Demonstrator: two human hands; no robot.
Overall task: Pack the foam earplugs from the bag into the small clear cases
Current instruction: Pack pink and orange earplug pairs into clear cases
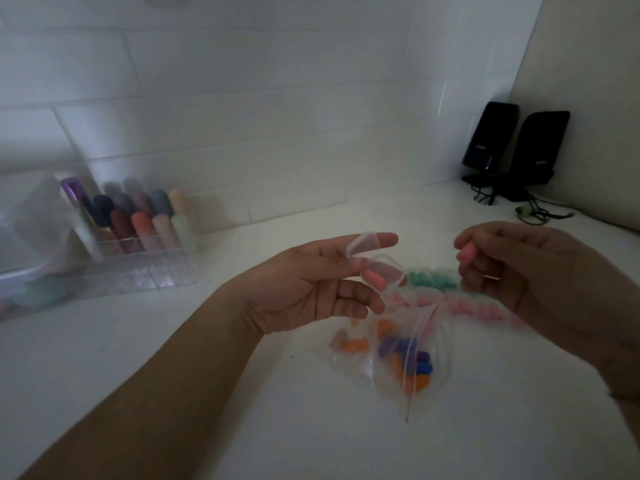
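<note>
My left hand (311,289) holds a small clear case (379,268) between its fingers, lid flipped up, above the white counter. One pink earplug (375,280) lies inside the case. My right hand (519,268) pinches a second pink earplug (465,255) a short way to the right of the case. Below both hands lies a clear zip bag (398,355) with orange, purple and blue earplugs in it. Rows of filled cases, teal (433,279) and pink (481,308), lie on the counter behind the bag, partly hidden by my right hand.
A clear organiser (138,268) with several coloured tubes stands at the back left, beside a plastic tub at the left edge. Two black speakers (516,147) with cables stand in the back right corner. A tiled wall runs along the back.
</note>
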